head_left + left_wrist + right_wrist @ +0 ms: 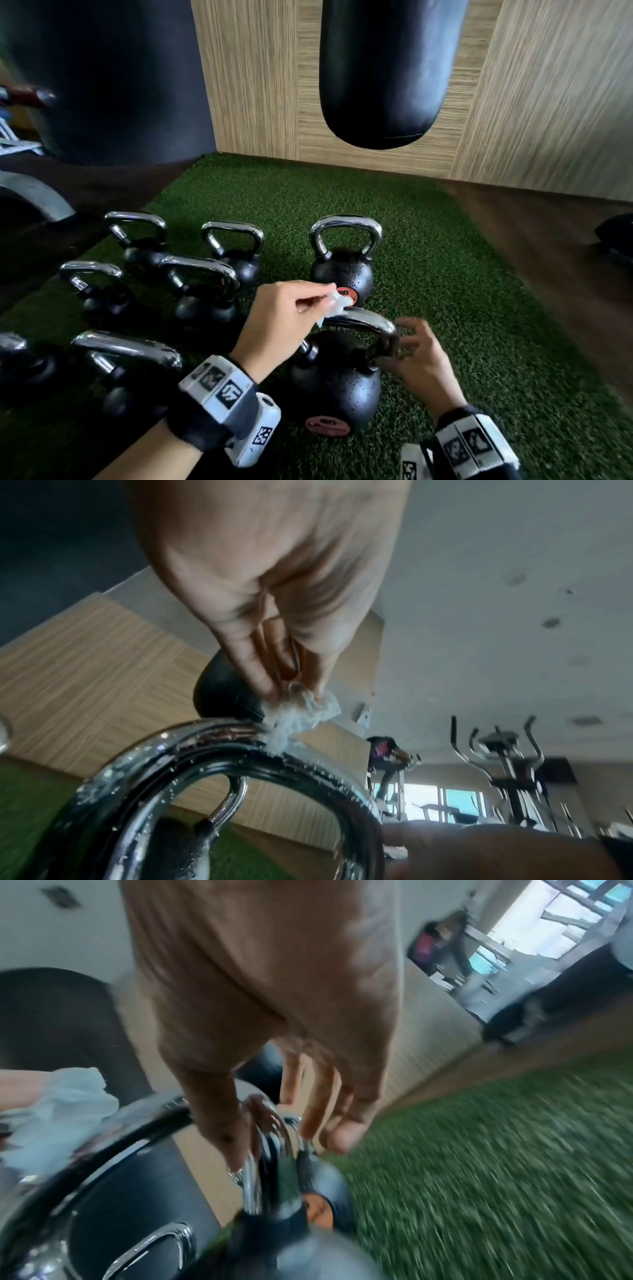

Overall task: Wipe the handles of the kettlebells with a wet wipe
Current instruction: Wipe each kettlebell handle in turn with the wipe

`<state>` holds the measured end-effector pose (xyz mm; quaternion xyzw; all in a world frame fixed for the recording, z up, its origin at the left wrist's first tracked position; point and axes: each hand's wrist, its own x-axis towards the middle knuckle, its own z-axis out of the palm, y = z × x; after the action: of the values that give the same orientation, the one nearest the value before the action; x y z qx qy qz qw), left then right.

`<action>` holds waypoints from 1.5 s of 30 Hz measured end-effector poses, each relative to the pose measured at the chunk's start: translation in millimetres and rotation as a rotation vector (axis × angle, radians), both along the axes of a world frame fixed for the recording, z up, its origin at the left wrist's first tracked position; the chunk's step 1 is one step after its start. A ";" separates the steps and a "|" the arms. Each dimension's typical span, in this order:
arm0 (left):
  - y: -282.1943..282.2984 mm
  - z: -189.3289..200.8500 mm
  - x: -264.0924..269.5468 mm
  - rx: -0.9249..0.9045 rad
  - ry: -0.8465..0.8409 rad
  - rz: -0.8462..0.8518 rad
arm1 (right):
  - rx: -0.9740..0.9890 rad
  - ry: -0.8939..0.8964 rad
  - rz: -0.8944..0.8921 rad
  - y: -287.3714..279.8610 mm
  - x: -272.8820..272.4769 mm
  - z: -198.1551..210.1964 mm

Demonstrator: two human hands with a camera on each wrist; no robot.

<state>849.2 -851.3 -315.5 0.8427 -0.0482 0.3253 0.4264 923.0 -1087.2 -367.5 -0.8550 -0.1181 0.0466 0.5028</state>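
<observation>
The left hand [284,308] pinches a crumpled wet wipe [337,305] against the chrome handle [363,322] of the nearest kettlebell [337,387] on the turf [445,274], while the right hand [416,356], fingers loosely spread, holds nothing beside the handle, probably to steady it.

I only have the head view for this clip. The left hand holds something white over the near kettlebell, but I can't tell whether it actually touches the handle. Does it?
Observer: Yes. In the left wrist view the wet wipe, pinched by the left hand, lies against the top of the chrome handle.
Operator: Is the handle dry or wet there?
Observer: Wet: that same view shows droplets all along the handle's curve.
Operator: And the right hand, is it gripping the handle?
Observer: Not a full grip. The right wrist view shows the right hand with its thumb against one side of the handle's upright and its fingers spread on the other side, though blur hides exact contact.
</observation>
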 end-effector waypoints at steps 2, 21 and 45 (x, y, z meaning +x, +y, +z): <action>-14.7 -0.4 5.9 0.140 -0.012 0.014 | 0.049 0.166 0.047 9.6 4.0 -22.3; 45.7 -60.7 -12.7 -0.294 0.117 0.179 | 0.051 0.066 -0.062 20.9 -0.2 -65.4; 20.8 -117.1 -13.8 -0.428 0.293 0.334 | 0.034 0.157 0.058 5.8 -1.2 -40.9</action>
<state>835.4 -830.5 -432.6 0.7678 0.2226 0.2685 0.5374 921.9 -1081.4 -408.4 -0.8362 -0.1040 0.1261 0.5235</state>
